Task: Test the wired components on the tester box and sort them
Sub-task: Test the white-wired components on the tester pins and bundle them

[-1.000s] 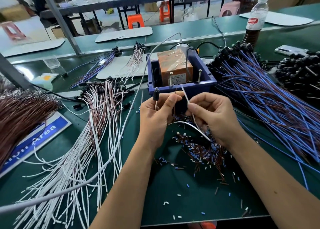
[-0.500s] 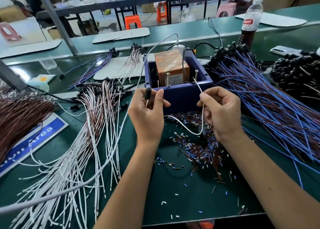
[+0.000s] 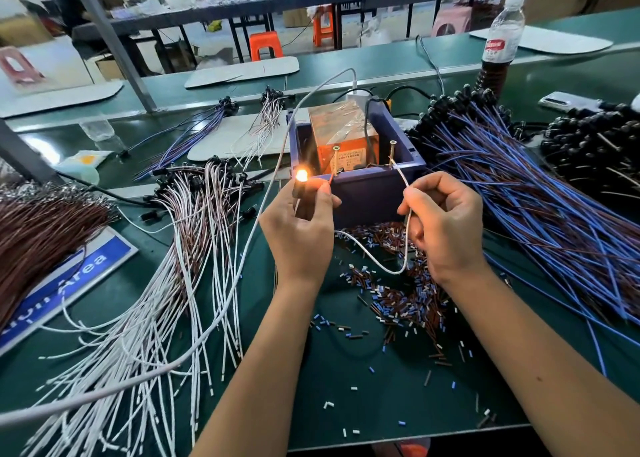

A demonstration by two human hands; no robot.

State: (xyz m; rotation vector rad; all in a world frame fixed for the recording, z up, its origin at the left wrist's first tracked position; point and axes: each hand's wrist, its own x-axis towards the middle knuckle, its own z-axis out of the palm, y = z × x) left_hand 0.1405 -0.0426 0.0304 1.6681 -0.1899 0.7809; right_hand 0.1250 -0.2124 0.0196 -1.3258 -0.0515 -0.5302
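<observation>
Contact could slip: left hand (image 3: 298, 228) pinches the lit lamp (image 3: 300, 176), right hand (image 3: 441, 224) pinches its white lead (image 3: 403, 176) against the tester box (image 3: 363, 186) screw (image 3: 393, 150).

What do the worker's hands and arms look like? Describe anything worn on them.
Both the left hand and right hand are bare: no gloves, rings, watch or wrist strap visible. Both forearms are bare to the frame edge, with no sleeves in view.

single head view, worn camera, looks forward and down, close over both hands (image 3: 367, 228), tester box (image 3: 356, 179) centre, wide-angle, green bench (image 3: 346, 404) fills frame
</observation>
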